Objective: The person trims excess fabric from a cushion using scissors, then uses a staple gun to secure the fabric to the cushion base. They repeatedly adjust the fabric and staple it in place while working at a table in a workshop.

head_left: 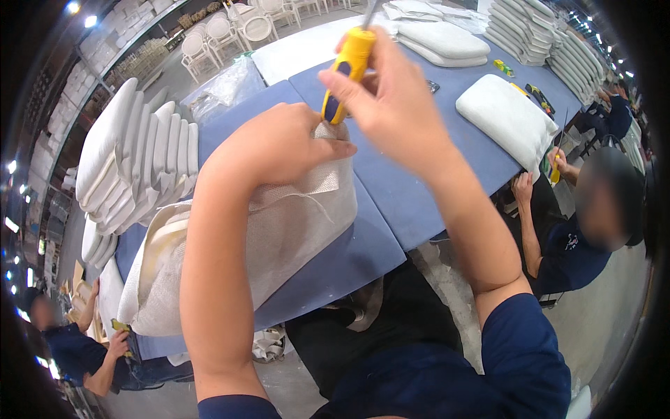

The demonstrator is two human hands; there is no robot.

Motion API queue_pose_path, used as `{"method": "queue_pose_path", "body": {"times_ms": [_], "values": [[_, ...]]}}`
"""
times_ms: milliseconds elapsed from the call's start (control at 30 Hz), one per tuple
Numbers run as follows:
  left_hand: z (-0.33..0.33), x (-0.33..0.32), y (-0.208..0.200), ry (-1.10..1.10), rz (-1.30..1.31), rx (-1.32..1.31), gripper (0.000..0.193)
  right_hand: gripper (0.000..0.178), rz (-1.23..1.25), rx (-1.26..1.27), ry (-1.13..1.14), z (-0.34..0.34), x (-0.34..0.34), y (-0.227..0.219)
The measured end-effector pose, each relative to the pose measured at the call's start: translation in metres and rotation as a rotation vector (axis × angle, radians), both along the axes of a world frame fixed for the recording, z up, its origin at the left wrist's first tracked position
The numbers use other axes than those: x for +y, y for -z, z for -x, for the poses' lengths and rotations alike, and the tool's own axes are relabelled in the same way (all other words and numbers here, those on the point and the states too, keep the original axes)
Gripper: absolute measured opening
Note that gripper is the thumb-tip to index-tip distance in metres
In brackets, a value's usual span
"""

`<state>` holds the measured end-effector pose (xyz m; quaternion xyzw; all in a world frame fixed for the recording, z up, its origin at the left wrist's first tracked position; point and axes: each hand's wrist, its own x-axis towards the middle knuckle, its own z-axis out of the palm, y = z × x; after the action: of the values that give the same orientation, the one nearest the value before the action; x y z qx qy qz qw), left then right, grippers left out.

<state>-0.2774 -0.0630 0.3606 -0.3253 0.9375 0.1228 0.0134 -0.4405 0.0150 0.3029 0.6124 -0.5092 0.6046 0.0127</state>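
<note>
A blue table [405, 178] spreads out here, a tall stack of pale cushions [153, 143] on its left side and a fabric-covered cushion [307, 227] near its front edge. The person's left hand [276, 143] clamps that cushion's far corner; just beside, the right hand [398, 105] grips a yellow-and-blue tool [354, 59], metal shaft pointing away.
</note>
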Motion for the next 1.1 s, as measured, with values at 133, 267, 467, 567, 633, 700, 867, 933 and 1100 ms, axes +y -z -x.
{"method": "queue_pose_path", "body": {"times_ms": [133, 267, 467, 567, 633, 700, 867, 933, 1100], "values": [[-0.01, -0.015, 0.018, 0.066, 0.063, 0.055, 0.066, 0.036, 0.224, -0.157, -0.077, 0.01, -0.008, -0.015], [-0.003, -0.015, 0.019, 0.082, 0.033, 0.068, 0.065, 0.034, 0.113, 0.14, 0.016, 0.015, -0.013, 0.011], [0.005, 0.004, 0.002, -0.041, -0.032, -0.024, 0.066, 0.032, 0.253, -0.155, -0.114, 0.019, -0.011, 0.01], [-0.001, -0.009, 0.011, -0.009, 0.02, 0.0, 0.068, 0.041, -0.08, -0.273, -0.085, 0.024, -0.017, 0.029], [-0.028, -0.029, 0.006, 0.0, 0.07, 0.077, 0.07, 0.044, -0.055, -0.552, -0.148, 0.032, -0.019, 0.038], [-0.062, -0.046, -0.001, -0.011, 0.094, 0.179, 0.069, 0.043, -0.058, -0.603, -0.039, 0.051, -0.005, 0.069], [-0.105, -0.078, -0.028, -0.195, -0.032, 0.249, 0.062, 0.039, -0.442, -0.215, 0.342, 0.102, 0.025, 0.244], [-0.111, -0.093, -0.025, -0.274, 0.079, 0.236, 0.062, 0.042, -0.649, -0.252, 0.354, 0.082, 0.025, 0.311], [-0.079, -0.15, 0.01, -0.205, -0.195, 0.25, 0.054, 0.047, -0.498, 0.099, 0.405, 0.064, 0.029, 0.348]]}}
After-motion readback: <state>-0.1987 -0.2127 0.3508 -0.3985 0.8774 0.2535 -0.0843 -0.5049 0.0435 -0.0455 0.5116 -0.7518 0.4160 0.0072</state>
